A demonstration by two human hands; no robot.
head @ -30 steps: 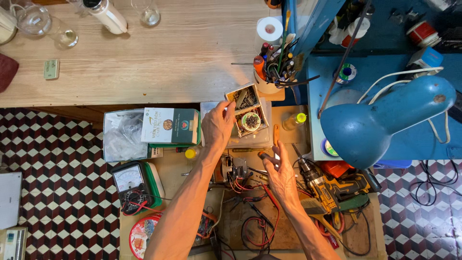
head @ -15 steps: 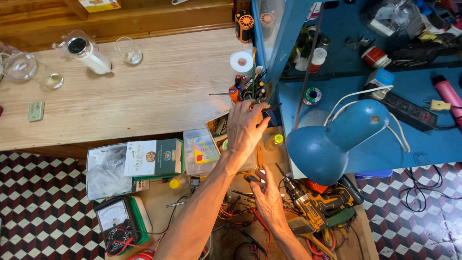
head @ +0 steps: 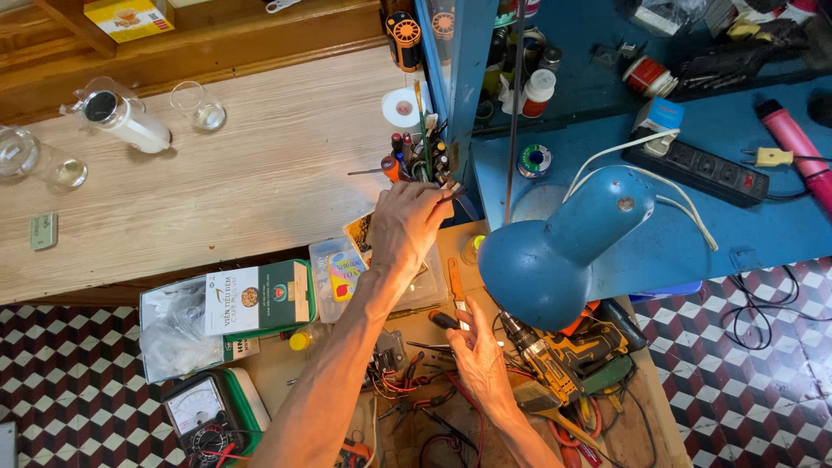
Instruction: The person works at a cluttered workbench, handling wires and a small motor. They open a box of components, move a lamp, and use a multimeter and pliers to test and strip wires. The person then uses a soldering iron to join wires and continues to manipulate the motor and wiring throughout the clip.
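Two hands were at work over the cluttered desk [head: 217, 199]. The left hand [head: 414, 221] lay stretched forward, its grip curled onto a cluster of upright pens and small tools [head: 422, 160] at the foot of a blue upright; whether the fingertips had pinched one of them could not be told, as the fingers hid the contact. The right hand [head: 481, 355] rested lower, near a yellow-and-black drill [head: 563, 360], its grip pressed round a slim tool [head: 455, 290] with an orange-brown handle that pointed up towards the left wrist.

The step in hand looked like picking one piece out of the tightly packed cluster. Judged from that crowding, the next move called for a narrow pinch and a straight lift, so that the neighbouring pieces would not tip.

Just under the left forearm sat a small clear plastic box [head: 338, 277] with a bright label. Left of it lay a flat green-and-white carton [head: 260, 299], partly over a clear plastic bag [head: 173, 334]. A yellow box [head: 130, 16] stood on the wooden ledge at the far top left. A white tape roll [head: 401, 108] lay just behind the cluster, and a blue lamp [head: 555, 251] hung close to the right.
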